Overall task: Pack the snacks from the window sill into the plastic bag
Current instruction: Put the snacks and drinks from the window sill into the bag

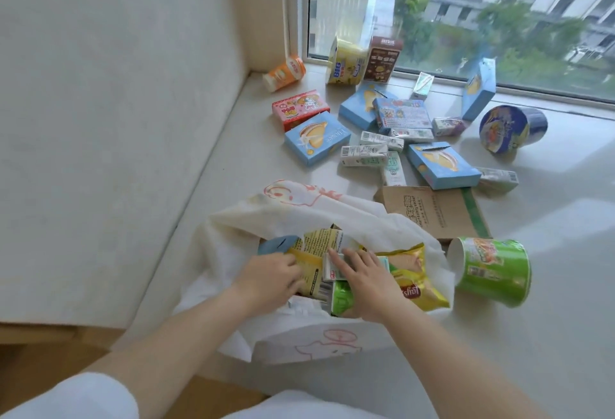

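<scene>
The bag (299, 215) lies open on the sill (233, 165), mouth toward the person. It is thin, limp film and probably will not hold its shape, so take it at the rim.

Both hands are inside the mouth. The left hand (266, 280) has its fingers curled onto a yellow packet (316, 245); whether it grips or only presses cannot be told. The right hand (369, 280) lies flat, fingers spread, on a small carton (332, 267), pressing rather than clamped.

The remaining snacks lie well beyond the hands, toward the window: light, rigid blue boxes (316, 139), best taken across the narrow sides. The green cup (492, 270) lies tipped just beside the bag; it looks thin-walled, so hold it lightly around the body.
</scene>
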{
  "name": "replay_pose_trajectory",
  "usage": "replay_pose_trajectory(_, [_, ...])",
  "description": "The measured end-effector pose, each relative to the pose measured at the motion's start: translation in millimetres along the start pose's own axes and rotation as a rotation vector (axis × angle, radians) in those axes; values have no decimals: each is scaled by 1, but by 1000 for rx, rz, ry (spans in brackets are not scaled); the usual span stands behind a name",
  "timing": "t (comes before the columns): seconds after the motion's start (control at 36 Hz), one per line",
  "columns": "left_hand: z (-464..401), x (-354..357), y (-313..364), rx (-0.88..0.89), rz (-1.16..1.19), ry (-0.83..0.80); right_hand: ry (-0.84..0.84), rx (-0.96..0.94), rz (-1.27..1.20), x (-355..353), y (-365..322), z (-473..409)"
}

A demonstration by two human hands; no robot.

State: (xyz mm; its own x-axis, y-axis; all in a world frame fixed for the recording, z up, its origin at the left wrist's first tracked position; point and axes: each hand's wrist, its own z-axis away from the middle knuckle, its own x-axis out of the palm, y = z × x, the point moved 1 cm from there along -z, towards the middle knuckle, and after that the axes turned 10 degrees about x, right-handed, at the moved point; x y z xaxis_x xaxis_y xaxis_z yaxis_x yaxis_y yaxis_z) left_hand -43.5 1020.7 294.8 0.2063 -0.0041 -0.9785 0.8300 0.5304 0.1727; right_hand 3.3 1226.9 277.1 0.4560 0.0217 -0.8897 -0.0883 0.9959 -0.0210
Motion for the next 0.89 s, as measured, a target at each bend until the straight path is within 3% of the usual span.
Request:
replay_pose_trajectory(0.11, [-22, -24, 1, 64, -46, 311, 30, -49, -38, -15, 5, -6])
replay_pose_trajectory(0.25, [-74, -57, 7, 22, 71, 412, 415, 39, -236, -39, 28, -19])
replay_pose_trajectory(0.33, [-110, -78, 6, -74, 157, 316, 455, 199, -336, -52, 52, -33])
replay_pose_trajectory(0.44, [-165, -90, -13, -179, 155, 218, 369, 354, -354, -71, 92, -55])
replay_pose_trajectory(0.64, [-256, -74, -62, -260, 45, -92, 211, 517, -408, -90, 142, -109])
replay_pose_trajectory(0.89, [-339, -19, -102, -230, -41, -151, 57, 638, -448, -74, 164, -191])
